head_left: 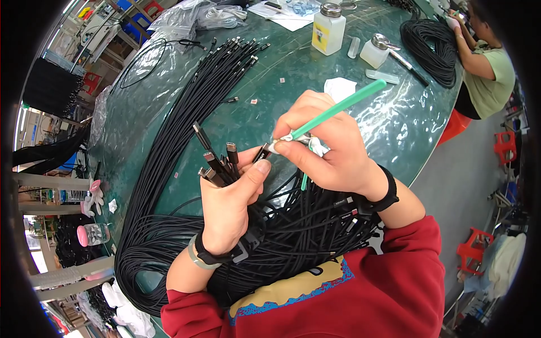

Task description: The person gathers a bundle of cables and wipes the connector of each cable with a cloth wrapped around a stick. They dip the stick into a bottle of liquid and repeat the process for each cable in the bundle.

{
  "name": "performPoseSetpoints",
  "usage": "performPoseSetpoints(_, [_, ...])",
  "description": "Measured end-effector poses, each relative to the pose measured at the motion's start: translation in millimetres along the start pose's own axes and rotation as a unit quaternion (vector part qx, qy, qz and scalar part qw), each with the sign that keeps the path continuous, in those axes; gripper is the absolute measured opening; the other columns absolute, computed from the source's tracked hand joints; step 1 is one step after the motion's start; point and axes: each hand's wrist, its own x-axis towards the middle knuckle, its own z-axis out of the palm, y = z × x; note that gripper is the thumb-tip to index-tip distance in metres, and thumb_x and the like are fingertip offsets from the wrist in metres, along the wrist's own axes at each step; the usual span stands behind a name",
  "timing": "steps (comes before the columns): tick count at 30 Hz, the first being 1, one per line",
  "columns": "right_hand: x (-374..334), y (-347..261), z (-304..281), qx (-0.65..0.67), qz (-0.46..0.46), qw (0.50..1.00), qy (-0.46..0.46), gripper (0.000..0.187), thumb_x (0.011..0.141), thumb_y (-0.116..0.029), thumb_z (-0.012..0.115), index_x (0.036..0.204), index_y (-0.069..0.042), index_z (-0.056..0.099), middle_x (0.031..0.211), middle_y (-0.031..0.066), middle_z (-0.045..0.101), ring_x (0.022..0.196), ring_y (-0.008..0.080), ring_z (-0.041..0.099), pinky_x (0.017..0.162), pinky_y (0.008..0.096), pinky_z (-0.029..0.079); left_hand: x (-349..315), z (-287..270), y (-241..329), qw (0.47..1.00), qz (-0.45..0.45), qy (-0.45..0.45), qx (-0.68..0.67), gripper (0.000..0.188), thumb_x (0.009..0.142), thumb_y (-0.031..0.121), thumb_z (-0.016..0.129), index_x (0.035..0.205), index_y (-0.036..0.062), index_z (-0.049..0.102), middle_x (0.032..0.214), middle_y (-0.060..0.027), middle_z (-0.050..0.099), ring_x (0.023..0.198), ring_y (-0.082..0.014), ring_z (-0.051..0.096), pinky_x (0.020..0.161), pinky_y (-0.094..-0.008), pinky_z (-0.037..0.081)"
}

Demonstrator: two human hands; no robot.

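My left hand (228, 203) is closed around several black cables with metal-tipped plugs (217, 163) standing up out of the fist. Between its thumb and forefinger one cable plug (261, 152) points up to the right. My right hand (332, 143) is closed, pinching a crumpled white cloth (317, 147) against or right beside the end of that plug. A flat green stick (344, 110) slants up to the right from the same fingers. A short green piece shows below the hand; whether it belongs to the stick is hidden.
A long bundle of black cables (186, 112) curves across the green table (270, 73), with more cables heaped near my body. Two pump bottles (328, 31) stand at the back. A coil of cable (431, 50) lies near a co-worker (487, 67) at far right.
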Motion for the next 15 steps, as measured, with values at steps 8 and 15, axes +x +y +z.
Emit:
performPoseSetpoints(8, [1.8,1.7,-2.9,-0.026,0.010,0.999,0.020,0.012,0.067,-0.002,0.063,0.077,-0.004,0.056,0.070,0.0042,0.054,0.063,0.0197,0.049,0.059,0.0283,0.036,-0.6,2.4,-1.4,1.000,0.007,0.008,0.005,0.024,0.076,0.006,0.062,0.097,-0.0039,0.059,0.059,0.0030,0.050,0.047,-0.0014,0.038,0.041,-0.0157,0.024])
performPoseSetpoints(15, [-1.1,7.2,-4.4,-0.005,0.021,0.999,0.032,0.013,0.067,-0.001,0.063,0.077,-0.004,0.056,0.072,0.0045,0.055,0.062,0.0197,0.049,0.058,0.0285,0.038,-0.1,0.9,0.1,1.000,-0.006,-0.015,-0.015,0.021,0.079,0.008,0.059,0.096,-0.0046,0.059,0.057,0.0037,0.047,0.046,-0.0015,0.035,0.040,-0.0163,0.022])
